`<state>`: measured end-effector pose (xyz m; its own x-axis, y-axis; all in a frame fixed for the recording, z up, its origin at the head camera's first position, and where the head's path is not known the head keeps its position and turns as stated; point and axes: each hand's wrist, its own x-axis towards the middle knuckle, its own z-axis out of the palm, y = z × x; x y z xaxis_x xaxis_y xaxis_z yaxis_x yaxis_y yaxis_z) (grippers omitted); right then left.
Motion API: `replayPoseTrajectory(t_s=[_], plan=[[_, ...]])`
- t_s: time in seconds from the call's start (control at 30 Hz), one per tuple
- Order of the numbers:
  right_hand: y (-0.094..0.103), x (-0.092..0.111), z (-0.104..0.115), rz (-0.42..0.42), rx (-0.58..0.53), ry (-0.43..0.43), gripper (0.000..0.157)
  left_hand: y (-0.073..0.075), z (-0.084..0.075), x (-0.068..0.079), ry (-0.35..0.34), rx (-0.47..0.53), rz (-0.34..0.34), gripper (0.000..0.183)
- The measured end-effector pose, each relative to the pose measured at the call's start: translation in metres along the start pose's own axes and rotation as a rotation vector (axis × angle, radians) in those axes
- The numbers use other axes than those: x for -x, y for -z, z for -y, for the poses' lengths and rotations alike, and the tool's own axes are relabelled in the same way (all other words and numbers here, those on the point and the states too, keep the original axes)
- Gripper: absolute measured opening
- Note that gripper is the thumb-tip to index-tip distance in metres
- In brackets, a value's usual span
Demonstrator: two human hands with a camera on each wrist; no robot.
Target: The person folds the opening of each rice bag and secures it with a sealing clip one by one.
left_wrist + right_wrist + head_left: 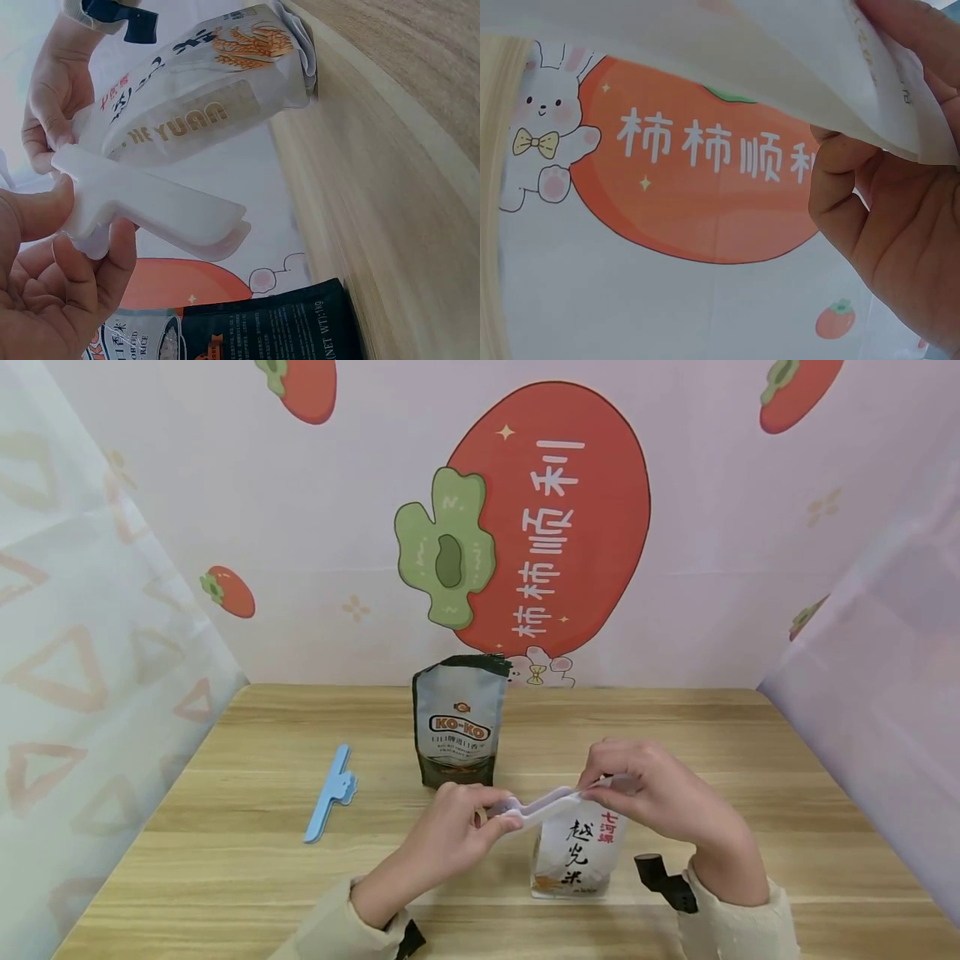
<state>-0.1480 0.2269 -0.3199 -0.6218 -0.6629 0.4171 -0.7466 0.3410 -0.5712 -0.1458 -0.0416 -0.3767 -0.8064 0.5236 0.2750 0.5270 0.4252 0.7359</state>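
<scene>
My left hand (448, 828) pinches a white bag clip (161, 199) by its handle, between thumb and fingers. The clip's long bars reach toward the top of a white rice bag (576, 852), which stands upright on the table. My right hand (663, 787) pinches the bag's folded top edge, also seen as white film (900, 97) in the right wrist view. In the left wrist view the clip's far ends are slightly apart and stick out in front of the bag. Whether the bars lie around the bag's top cannot be told.
A dark and silver KO-KO rice bag (459, 727) stands behind the hands, left of the white bag. A light blue bag clip (327, 795) lies on the wooden table (247, 760) at the left. Printed cloth walls (337, 543) border the table's back and sides.
</scene>
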Motion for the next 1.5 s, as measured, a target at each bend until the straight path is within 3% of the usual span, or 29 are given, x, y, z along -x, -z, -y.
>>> replayPoseTrajectory(t_s=[0.4, 0.53, 0.7, 0.77, 0.93, 1.5], plan=[[0.001, 0.001, 0.003, -0.005, 0.024, 0.009, 0.02, -0.004, -0.001, -0.001, 0.013, 0.005, 0.006, 0.014], [0.002, 0.002, 0.005, -0.007, 0.049, -0.043, 0.019, -0.004, 0.001, 0.0, 0.01, 0.007, 0.001, 0.012], [0.01, 0.014, 0.004, -0.03, 0.095, -0.139, 0.036, -0.003, 0.003, 0.002, 0.011, 0.01, -0.005, 0.013], [0.013, 0.021, 0.0, -0.026, 0.085, -0.158, 0.034, -0.003, 0.004, 0.003, 0.005, 0.014, -0.008, 0.012], [0.017, 0.028, -0.01, -0.014, 0.006, -0.147, 0.019, -0.002, 0.004, 0.001, -0.008, 0.021, -0.013, 0.01], [0.017, 0.03, -0.011, -0.062, 0.048, -0.122, 0.024, -0.005, 0.003, -0.004, -0.008, 0.025, -0.012, 0.012]])
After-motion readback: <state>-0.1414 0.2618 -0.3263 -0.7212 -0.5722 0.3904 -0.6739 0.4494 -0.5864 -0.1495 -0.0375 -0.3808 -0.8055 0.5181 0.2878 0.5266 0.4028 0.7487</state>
